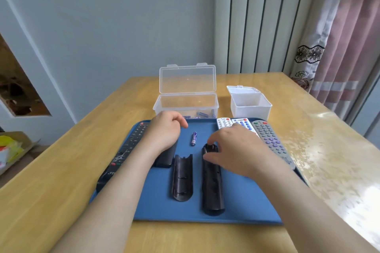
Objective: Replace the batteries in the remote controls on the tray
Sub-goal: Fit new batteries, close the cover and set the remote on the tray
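Note:
A blue tray (pixel 236 201) lies on a wooden table. On it a black remote (pixel 212 187) lies face down with its battery bay uncovered at the far end. Its black cover (pixel 182 178) lies hollow side up just to the left. One blue battery (pixel 194 138) lies loose on the tray between my hands. My right hand (pixel 232 148) curls over the remote's far end, thumb on its left side and index fingertip at the bay. My left hand (pixel 164 131) hovers loosely curled, holding nothing, above a second black remote (pixel 164 157) that it partly hides.
A long black remote (pixel 123 156) lies along the tray's left edge. Two white remotes (pixel 224 123) and a grey remote (pixel 271 144) lie at the right. Behind the tray stand a clear box (pixel 186 107) with its lid up, holding blue batteries, and a white box (pixel 249 107).

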The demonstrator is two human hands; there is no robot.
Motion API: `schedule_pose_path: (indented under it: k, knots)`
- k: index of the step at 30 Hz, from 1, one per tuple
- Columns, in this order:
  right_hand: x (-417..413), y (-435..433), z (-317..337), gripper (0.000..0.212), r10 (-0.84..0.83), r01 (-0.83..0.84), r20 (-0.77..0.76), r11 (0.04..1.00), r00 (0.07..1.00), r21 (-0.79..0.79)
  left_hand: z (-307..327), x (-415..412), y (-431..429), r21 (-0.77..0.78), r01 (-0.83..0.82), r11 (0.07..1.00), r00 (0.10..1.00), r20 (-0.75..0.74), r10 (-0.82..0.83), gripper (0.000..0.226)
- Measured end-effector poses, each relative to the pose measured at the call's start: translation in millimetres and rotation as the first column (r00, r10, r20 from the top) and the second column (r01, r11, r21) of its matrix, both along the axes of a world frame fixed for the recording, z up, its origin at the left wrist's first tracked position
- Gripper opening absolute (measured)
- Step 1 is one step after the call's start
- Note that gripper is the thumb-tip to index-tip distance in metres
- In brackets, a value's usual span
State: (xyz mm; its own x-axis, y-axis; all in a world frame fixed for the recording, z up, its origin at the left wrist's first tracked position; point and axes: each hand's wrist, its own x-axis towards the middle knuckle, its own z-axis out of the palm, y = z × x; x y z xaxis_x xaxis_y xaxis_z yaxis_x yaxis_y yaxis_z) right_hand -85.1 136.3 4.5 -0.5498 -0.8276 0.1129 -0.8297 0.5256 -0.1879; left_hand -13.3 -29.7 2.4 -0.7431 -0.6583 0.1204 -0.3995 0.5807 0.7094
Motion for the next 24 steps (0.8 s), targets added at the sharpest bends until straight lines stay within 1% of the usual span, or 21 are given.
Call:
schedule_pose_path:
  k: [1, 2, 3, 4, 6, 8, 9, 10, 12, 13, 14, 17, 19, 21, 24]
  knots:
    - [3.6, -2.1, -1.6, 0.036, 0.005, -0.003, -0.048, 0.999, 0.999, 0.038, 1.6, -6.0, 2.7, -0.116, 0.022, 0.993, 0.994, 0.112, -0.009, 0.035]
    - [7.9, -4.0, -2.9, 0.038, 0.005, 0.000, -0.073, 0.998, 0.997, 0.066, 2.8, -11.7, 5.2, -0.223, 0.080, 0.971, 0.970, 0.241, -0.025, 0.029]
    - [12.3, -5.6, -3.7, 0.038, 0.003, 0.004, -0.084, 0.997, 0.996, 0.082, 3.1, -17.0, 7.8, -0.298, 0.162, 0.941, 0.930, 0.366, -0.044, 0.026]
    - [15.5, -6.7, -4.4, 0.036, 0.004, 0.004, -0.090, 0.996, 0.996, 0.084, 2.1, -22.3, 10.3, -0.342, 0.246, 0.907, 0.883, 0.465, -0.064, 0.029]
    - [21.6, -8.3, -4.3, 0.031, 0.005, 0.002, -0.098, 0.997, 0.995, 0.072, -0.6, -28.9, 12.3, -0.366, 0.353, 0.861, 0.815, 0.572, -0.092, 0.036]
    - [25.6, -9.8, -4.7, 0.028, -0.011, 0.016, -0.105, 0.999, 0.994, 0.047, -3.2, -32.0, 12.0, -0.373, 0.381, 0.846, 0.801, 0.590, -0.100, 0.040]
    - [27.3, -11.3, -4.5, 0.028, -0.020, 0.025, -0.109, 0.999, 0.994, 0.041, -3.8, -32.3, 11.1, -0.377, 0.371, 0.849, 0.809, 0.579, -0.097, 0.039]
    - [28.4, -12.0, -4.1, 0.030, -0.033, 0.038, -0.107, 0.998, 0.994, 0.042, -5.1, -32.9, 10.6, -0.386, 0.360, 0.850, 0.823, 0.559, -0.095, 0.033]
    - [32.3, -13.9, -3.3, 0.037, -0.047, 0.052, -0.096, 0.997, 0.994, 0.056, -7.1, -31.9, 9.6, -0.401, 0.310, 0.862, 0.869, 0.488, -0.086, 0.016]
    - [34.1, -14.6, -2.9, 0.042, -0.050, 0.056, -0.094, 0.997, 0.994, 0.061, -6.9, -29.9, 9.8, -0.386, 0.271, 0.882, 0.889, 0.451, -0.076, 0.013]
    - [35.3, -15.0, -2.8, 0.044, -0.054, 0.060, -0.095, 0.996, 0.994, 0.062, -6.8, -27.4, 9.4, -0.359, 0.243, 0.901, 0.906, 0.415, -0.079, 0.015]
    - [37.0, -13.9, -2.4, 0.045, -0.060, 0.066, -0.104, 0.996, 0.993, 0.059, -1.1, -14.0, 7.5, -0.194, 0.199, 0.961, 0.952, 0.269, -0.143, 0.034]
    - [37.6, -13.5, -0.3, 0.044, -0.054, 0.062, -0.094, 0.994, 0.994, 0.085, 2.2, -2.9, 8.8, -0.087, 0.168, 0.982, 0.974, 0.167, -0.152, 0.031]
    - [38.5, -14.6, 2.4, 0.043, -0.048, 0.052, -0.034, 0.994, 0.998, 0.100, 0.7, 8.4, 10.5, 0.020, 0.139, 0.990, 0.989, 0.046, -0.140, 0.025]
    - [39.3, -16.7, 4.4, 0.040, -0.058, 0.055, 0.046, 0.997, 0.997, 0.060, -2.7, 20.4, 12.8, 0.183, 0.106, 0.977, 0.982, -0.175, -0.074, 0.015]
